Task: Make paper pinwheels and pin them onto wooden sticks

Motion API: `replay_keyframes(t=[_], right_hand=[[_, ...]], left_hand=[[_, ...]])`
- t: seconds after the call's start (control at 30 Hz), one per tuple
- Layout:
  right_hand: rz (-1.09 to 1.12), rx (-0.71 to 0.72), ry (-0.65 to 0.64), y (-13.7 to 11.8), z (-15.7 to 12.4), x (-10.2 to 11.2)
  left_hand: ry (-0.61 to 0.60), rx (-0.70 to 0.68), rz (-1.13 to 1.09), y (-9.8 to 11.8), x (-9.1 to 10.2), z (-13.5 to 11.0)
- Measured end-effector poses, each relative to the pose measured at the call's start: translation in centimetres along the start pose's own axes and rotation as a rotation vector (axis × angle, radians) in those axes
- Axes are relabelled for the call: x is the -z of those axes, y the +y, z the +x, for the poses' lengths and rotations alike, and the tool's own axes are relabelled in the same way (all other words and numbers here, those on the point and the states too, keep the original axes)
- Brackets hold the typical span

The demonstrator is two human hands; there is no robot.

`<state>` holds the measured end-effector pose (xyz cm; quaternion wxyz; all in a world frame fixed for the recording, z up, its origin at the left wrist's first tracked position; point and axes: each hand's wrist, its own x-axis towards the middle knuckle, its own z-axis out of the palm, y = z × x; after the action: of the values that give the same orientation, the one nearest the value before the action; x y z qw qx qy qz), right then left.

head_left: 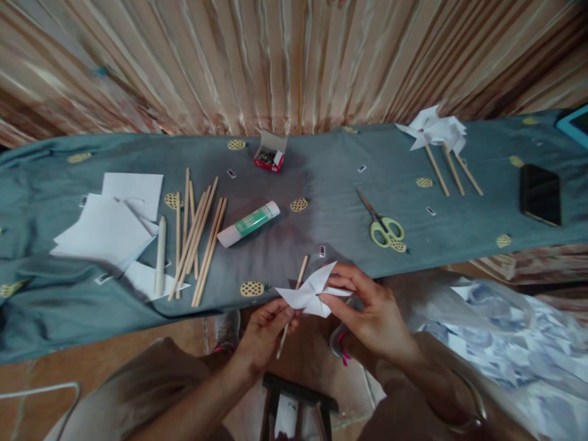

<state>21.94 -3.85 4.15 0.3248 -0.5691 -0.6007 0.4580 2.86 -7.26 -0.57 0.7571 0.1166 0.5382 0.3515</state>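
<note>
Head view, the only one. My left hand is pinched, thumb and fingertips together on a thin wooden stick just where it goes under the paper; exact finger contact is partly hidden. My right hand pinches the white paper pinwheel, thumb on top close to its middle, fingers mostly behind the right-hand blade.

Pinwheel sits between my two hands, in front of me, just off the near edge of the table. Key relation: stick crosses behind the pinwheel, one end showing past the far side, the other poking out toward me. Its long axis runs away from me, leaning a little right. Left hand is nearer the stick; right thumb is nearer the paper's middle. Can't tell if stick and paper are joined.

Around: glue stick and loose sticks beyond to the left, paper sheets further left. Open red box straight ahead at the far side. Scissors ahead-right, handles toward me. Other pinwheels on sticks at far right, phone past them.
</note>
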Motion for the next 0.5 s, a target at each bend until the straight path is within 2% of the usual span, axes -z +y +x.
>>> replay_keyframes(t=[0.23, 0.5], right_hand=[[0.259, -0.049, 0.027, 0.4, 1.7, -0.1], [0.077, 0.061, -0.028, -0.1, 2.0, -0.1]], left_hand=[[0.028, 0.054, -0.012, 0.6, -0.2, -0.3], [0.025, 0.079, -0.027, 1.2, -0.6, -0.4]])
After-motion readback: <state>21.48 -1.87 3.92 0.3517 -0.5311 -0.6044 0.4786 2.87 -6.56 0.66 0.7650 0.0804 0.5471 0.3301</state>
